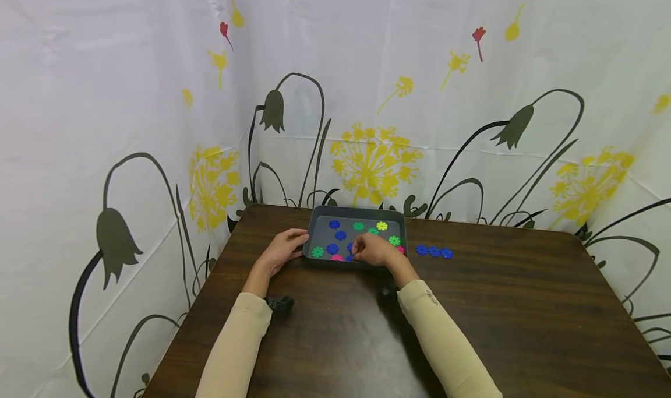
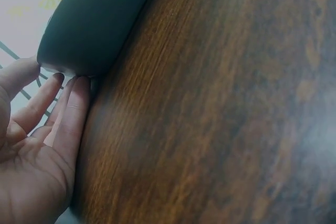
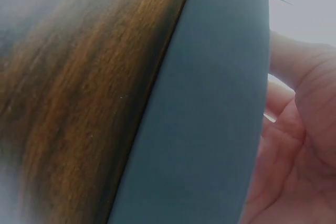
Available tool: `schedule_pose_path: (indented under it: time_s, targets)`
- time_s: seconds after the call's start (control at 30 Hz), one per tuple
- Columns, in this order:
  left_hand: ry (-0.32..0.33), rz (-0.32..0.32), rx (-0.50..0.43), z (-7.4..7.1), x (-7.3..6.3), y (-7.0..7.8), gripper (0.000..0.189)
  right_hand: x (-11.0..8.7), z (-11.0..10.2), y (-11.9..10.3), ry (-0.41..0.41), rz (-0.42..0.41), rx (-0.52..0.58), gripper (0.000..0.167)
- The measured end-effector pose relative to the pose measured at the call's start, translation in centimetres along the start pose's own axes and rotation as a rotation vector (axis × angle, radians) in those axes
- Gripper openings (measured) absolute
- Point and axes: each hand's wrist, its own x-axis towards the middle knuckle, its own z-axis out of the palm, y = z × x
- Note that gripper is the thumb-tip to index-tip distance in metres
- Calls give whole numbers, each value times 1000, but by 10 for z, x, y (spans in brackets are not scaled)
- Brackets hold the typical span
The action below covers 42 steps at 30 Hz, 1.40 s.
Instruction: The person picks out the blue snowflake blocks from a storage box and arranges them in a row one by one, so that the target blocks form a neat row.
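Three blue notched discs lie in a row on the desk, just beyond the right edge of the gray tray. The tray stands near the desk's far edge and holds loose pieces: a green disc at its near left corner, a yellow disc toward its far right corner, and others between. Left hand: fingers nearly straight, touching the tray's left end; thumb at the rim. Right hand: fingers bent down over the near edge, among blue pieces; whether one is pinched cannot be told. Step in hand, as judged: selecting a disc from the tray. The next move calls for a secure pinch on a single disc and a lift clear of the rim, with the left hand steadying the tray.
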Motion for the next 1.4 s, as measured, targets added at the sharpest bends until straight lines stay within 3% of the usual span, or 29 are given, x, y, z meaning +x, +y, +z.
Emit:
schedule_pose_path:
  time_s: [0.4, 0.67, 1.0, 1.4]
  targets:
    - [-8, 22, 19, 0, -1, -2, 55, -16, -3, 4, 78, -15, 71, 7]
    - [-13, 34, 34, 1, -2, -2, 55, -27, -8, 7, 217, -22, 122, 7]
    - [4, 29, 30, 1, -2, -4, 50, -48, -24, 2, 313, -66, 196, 6]
    - [8, 36, 40, 4, -3, -1, 49, -73, -41, 19, 403, -19, 216, 8]
